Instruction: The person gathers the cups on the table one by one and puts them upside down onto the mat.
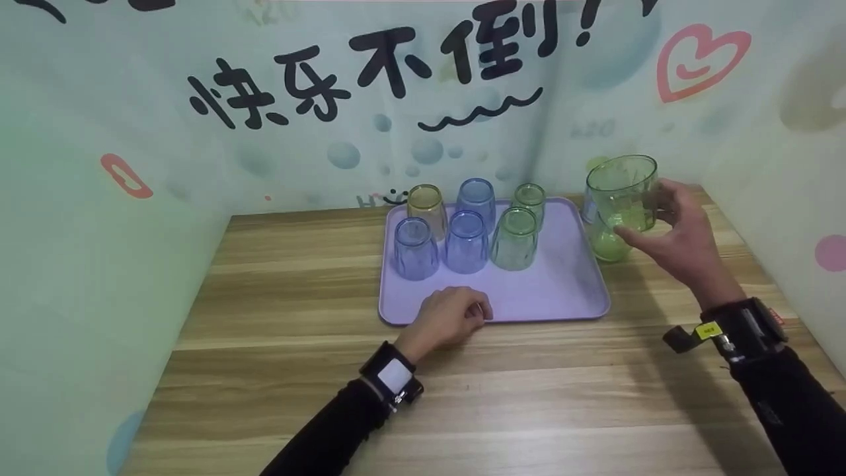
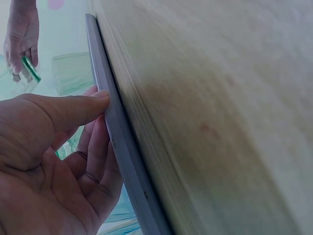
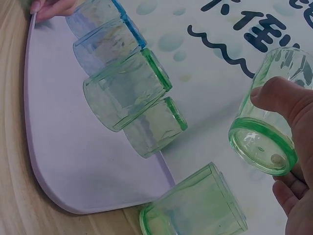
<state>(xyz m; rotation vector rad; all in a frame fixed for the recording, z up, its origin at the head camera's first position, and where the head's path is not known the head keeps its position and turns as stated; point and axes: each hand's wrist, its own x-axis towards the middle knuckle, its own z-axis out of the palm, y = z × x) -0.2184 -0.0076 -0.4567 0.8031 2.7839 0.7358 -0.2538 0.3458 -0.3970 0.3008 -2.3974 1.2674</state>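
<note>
From the head view, the right hand (image 1: 674, 238) holds a green cup (image 1: 622, 192) upright in the air, fingers and thumb curled round its wall, above the far right of the bench (image 1: 277, 370). Just beneath it an inverted green cup (image 1: 607, 241) stands on the bench beside the right edge of the lilac tray (image 1: 562, 291). On the tray's far half six cups stand upside down: two blue in front at the left, a green one to their right, and an amber, a blue and a green one behind. The left hand (image 1: 453, 317) rests on the tray's near rim, fingers bent onto it.

In the left wrist view, the left hand's thumb (image 2: 73, 110) presses the top of the tray rim (image 2: 115, 132) with fingers underneath, so it pinches the edge; the right hand with its cup shows small at the far end.

In the right wrist view, the held green cup (image 3: 271, 127) is gripped near its base between thumb (image 3: 283, 100) and fingers, with the inverted green cup (image 3: 195, 208) below and the tray's green cups (image 3: 129, 88) near.

The risks, as I judge them: the smooth cup could slip from a grip so close to its base, or clip the cup below and topple it off the right edge; a tug on the pinched rim would set the tray's cups sliding
</note>
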